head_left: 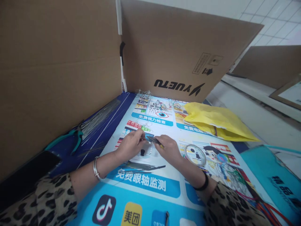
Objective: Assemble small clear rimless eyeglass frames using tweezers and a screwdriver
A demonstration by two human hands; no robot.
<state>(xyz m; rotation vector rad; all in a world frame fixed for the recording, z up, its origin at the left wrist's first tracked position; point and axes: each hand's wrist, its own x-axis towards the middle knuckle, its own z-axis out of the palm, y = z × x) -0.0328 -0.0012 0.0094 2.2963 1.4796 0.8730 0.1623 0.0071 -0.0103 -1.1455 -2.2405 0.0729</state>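
My left hand (130,145), closed in a pinch, holds a thin wire loop (150,147) above the printed sheet (169,138). Gripped in my right hand (168,148) are small dark pliers (153,140), their jaws pointing left and reaching the wire by my left fingertips. The exact contact point is too small to make out. Below the hands lies a bundle of dark thin wire pieces (145,167). To the right of my right hand rests a clear round ring-shaped roll (195,155).
Cardboard panels (164,47) stand behind and left. At left lie many straight wires (100,121), teal-handled pliers (76,138) and a dark flat object (35,166). At right are a yellow bag (216,121), tangled coloured wires (231,175), orange handles (268,210) and a teal box (265,169).
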